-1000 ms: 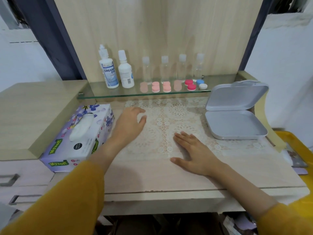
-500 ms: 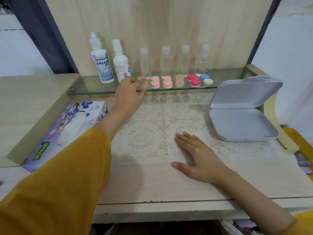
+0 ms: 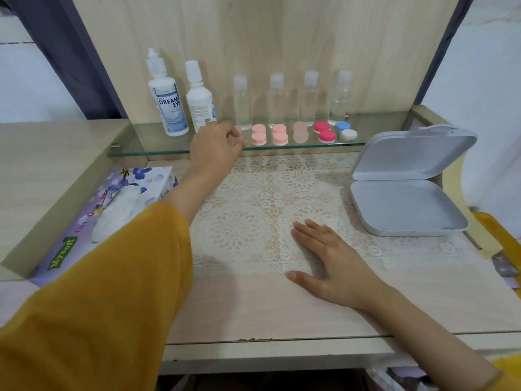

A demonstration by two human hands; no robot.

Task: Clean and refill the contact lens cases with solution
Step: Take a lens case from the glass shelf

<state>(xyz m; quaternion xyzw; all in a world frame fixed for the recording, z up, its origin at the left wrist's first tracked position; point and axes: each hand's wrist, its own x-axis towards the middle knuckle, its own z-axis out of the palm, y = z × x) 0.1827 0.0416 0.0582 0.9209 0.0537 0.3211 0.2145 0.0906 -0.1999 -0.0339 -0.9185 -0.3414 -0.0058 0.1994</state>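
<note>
The leftmost lens case (image 3: 239, 128) is largely covered by the curled fingers of the left hand (image 3: 217, 149). Only a pale pink sliver is seen, and it cannot be told whether the grip pinches it or merely touches it. The tissue box (image 3: 112, 204) is partly hidden by the yellow sleeve (image 3: 112, 292), and the small print on the solution bottle (image 3: 168, 105) is too blurred to be read.

Five more lens cases are lined up along the front of the glass shelf (image 3: 169, 143): two pink ones (image 3: 258, 135) with white bases, a paler pink one (image 3: 301, 132), a magenta one (image 3: 324, 132), and a blue and white one (image 3: 346, 131). All are capped. Four clear bottles (image 3: 276, 101) are stood behind them.

The right hand (image 3: 332, 263) is laid flat on the lace mat (image 3: 239, 227) on the bench (image 3: 282, 314), its grip spread and holding nothing.
</note>
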